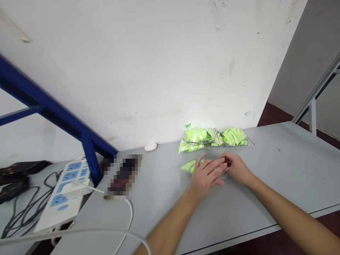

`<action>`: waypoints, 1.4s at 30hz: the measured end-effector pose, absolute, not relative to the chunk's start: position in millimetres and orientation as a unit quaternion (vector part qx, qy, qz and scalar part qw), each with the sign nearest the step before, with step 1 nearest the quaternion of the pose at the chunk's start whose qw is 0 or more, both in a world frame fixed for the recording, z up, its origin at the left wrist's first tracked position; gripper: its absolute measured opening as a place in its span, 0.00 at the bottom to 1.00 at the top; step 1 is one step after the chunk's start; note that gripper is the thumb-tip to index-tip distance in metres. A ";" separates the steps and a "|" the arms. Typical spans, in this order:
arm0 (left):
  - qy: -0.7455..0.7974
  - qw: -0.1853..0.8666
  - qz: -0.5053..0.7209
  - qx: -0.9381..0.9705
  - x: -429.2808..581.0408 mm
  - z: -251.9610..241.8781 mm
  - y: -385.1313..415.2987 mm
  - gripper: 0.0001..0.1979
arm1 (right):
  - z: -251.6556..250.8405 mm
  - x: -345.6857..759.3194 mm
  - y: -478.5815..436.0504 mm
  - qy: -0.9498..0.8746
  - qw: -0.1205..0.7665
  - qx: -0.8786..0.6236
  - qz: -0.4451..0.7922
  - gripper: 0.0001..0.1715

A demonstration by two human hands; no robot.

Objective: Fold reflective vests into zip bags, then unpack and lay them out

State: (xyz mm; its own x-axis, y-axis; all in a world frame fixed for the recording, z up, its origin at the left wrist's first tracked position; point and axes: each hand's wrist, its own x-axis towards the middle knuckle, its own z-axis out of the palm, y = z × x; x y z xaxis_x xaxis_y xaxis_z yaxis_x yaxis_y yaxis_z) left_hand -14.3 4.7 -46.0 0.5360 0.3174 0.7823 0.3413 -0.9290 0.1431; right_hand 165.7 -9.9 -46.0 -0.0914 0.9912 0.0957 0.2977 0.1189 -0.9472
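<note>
Green packet [189, 165] under L hand [205, 176] fingers [212, 166]; R hand [236, 169] just beside.

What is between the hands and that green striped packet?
Nothing visible: the left hand lies on the green striped packet and the right hand is at its other end. The other packets sit behind.

I am reading no text anywhere: the green striped packets [212, 137] just right of centre are showing no lettering, and the power strip [66, 184] at lower left is seemingly bearing none legible.
</note>
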 end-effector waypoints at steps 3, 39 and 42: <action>-0.231 -0.034 -0.492 -0.839 -20.2 -45.9 11.1 0.25 | -36.1 176.5 -8.5 -0.604 0.426 -0.473 0.480 0.10; -0.445 -0.657 -0.399 -0.459 -24.7 8.1 -8.5 0.34 | -15.5 157.9 -34.1 -0.517 0.560 -0.465 0.450 0.18; -0.435 -0.715 -0.371 -0.402 -20.8 -4.2 -5.3 0.35 | -19.9 161.6 -25.2 -0.468 0.541 -0.459 0.526 0.21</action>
State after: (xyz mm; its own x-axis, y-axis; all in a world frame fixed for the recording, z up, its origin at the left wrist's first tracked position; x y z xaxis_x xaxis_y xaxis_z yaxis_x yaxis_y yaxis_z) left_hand -20.8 -5.3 -4.2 0.3467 0.8802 -0.3241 -0.1807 0.4017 0.8978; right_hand 161.6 -25.2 -19.9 0.0070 0.9997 0.0234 -0.1397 0.0242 -0.9899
